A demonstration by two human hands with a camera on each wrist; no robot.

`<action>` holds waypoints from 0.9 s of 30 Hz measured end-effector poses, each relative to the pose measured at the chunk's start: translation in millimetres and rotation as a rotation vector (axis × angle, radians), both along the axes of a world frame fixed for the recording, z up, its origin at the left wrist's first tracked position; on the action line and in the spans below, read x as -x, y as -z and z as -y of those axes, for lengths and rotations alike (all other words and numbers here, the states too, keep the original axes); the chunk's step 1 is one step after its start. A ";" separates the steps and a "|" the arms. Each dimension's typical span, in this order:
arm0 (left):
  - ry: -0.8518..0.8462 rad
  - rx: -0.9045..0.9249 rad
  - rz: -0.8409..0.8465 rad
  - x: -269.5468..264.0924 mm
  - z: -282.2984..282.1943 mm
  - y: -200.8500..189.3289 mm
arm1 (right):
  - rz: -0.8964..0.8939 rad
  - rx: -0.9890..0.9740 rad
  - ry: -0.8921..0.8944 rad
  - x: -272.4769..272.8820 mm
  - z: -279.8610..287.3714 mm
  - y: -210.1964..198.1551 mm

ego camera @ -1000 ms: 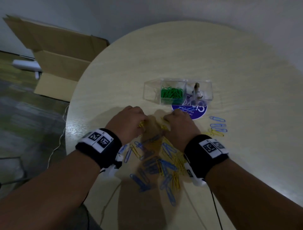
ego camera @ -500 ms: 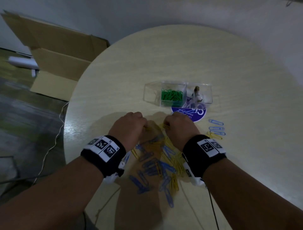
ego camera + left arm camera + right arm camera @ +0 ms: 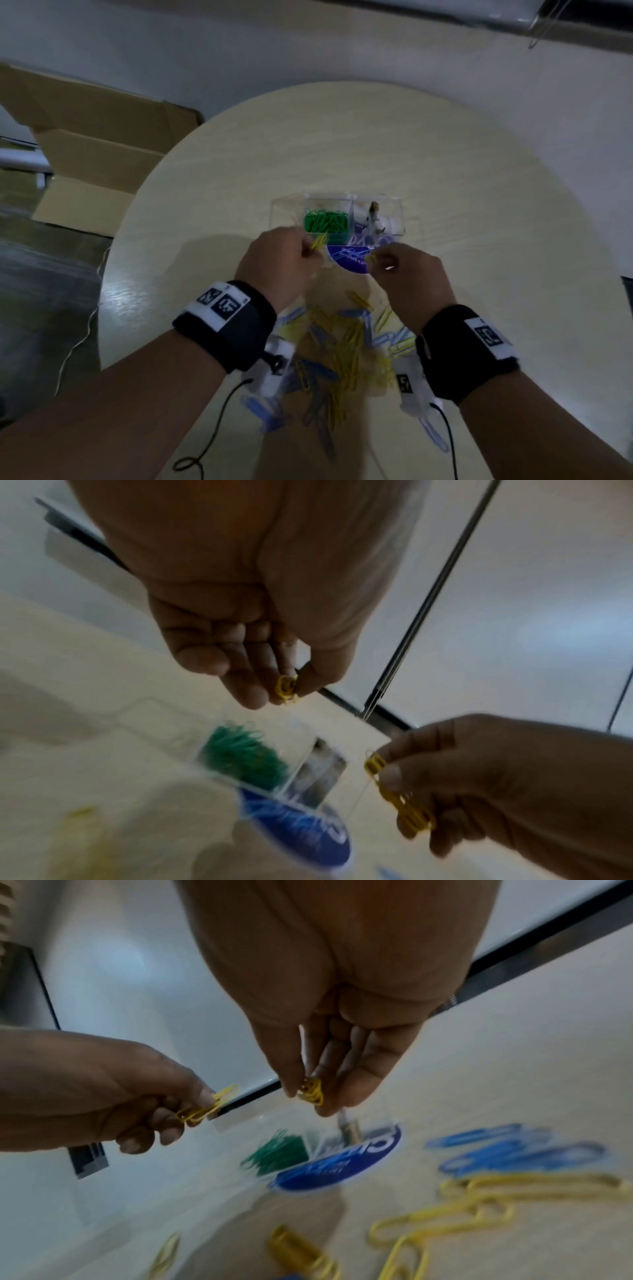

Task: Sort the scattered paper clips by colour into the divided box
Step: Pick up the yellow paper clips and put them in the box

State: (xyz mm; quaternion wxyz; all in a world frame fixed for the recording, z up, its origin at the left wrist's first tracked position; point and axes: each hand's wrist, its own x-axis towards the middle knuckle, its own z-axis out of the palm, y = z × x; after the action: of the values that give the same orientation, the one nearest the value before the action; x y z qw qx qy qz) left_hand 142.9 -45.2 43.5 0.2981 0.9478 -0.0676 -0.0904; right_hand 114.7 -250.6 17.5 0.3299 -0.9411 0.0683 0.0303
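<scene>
A clear divided box (image 3: 287, 209) stands mid-table; its middle compartment holds green clips (image 3: 326, 222), its left compartment looks empty. My left hand (image 3: 310, 251) pinches yellow clips (image 3: 318, 242) just in front of the box. My right hand (image 3: 376, 263) pinches more yellow clips (image 3: 371, 257) over the blue round label (image 3: 349, 260). The left wrist view shows the left hand's yellow clips (image 3: 287, 689) between thumb and fingers; the right wrist view shows the right hand's yellow clips (image 3: 311, 1091) the same way. A mixed heap of yellow and blue clips (image 3: 342, 349) lies under my wrists.
The box's right compartment holds a small brownish item (image 3: 373, 209) and white pieces. Flattened cardboard boxes (image 3: 85, 144) lie on the floor left of the round table (image 3: 479, 222). Black cables (image 3: 219, 421) trail from my wrists.
Both hands have lifted off the heap and moved forward toward the box, each carrying yellow clips. The camera has tilted, so the heap now lies lower in view.
</scene>
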 end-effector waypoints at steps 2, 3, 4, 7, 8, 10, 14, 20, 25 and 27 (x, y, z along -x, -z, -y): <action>-0.051 0.112 0.016 -18.6 24.1 -8.9 | 0.022 -0.048 0.075 -4.8 17.1 -8.4; -0.068 0.138 0.023 -28.4 35.4 -11.3 | 0.018 -0.078 0.101 -8.3 24.7 -11.4; -0.082 0.150 0.038 -37.6 45.8 -12.6 | 0.013 -0.105 0.121 -12.3 31.1 -13.9; -0.101 0.152 0.025 -58.2 68.0 -7.6 | 0.029 -0.147 0.141 -25.7 42.0 -17.6; -0.097 0.150 0.000 -62.4 72.3 -3.9 | 0.033 -0.162 0.138 -31.0 42.8 -18.5; -0.083 0.126 -0.031 -64.9 76.5 1.3 | 0.049 -0.191 0.128 -41.8 41.1 -20.6; -0.181 0.162 0.063 -57.0 65.8 1.8 | 0.048 -0.174 0.111 -69.0 29.0 -21.1; -0.250 0.189 0.082 -23.9 15.7 7.3 | -0.039 -0.041 0.013 -84.5 9.7 -17.6; -0.095 0.018 0.021 14.9 -32.4 33.6 | 0.060 -0.116 0.107 -44.1 22.3 -21.2; 0.049 -0.065 0.011 35.1 -45.3 46.6 | 0.060 -0.066 0.057 -13.8 22.2 -17.6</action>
State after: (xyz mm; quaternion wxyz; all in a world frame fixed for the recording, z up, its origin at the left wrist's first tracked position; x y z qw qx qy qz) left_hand 107.9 0.0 -3.1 0.2644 0.9556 -0.0892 -0.0946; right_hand 128.5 -272.8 35.1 0.3632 -0.9279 0.0842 -0.0050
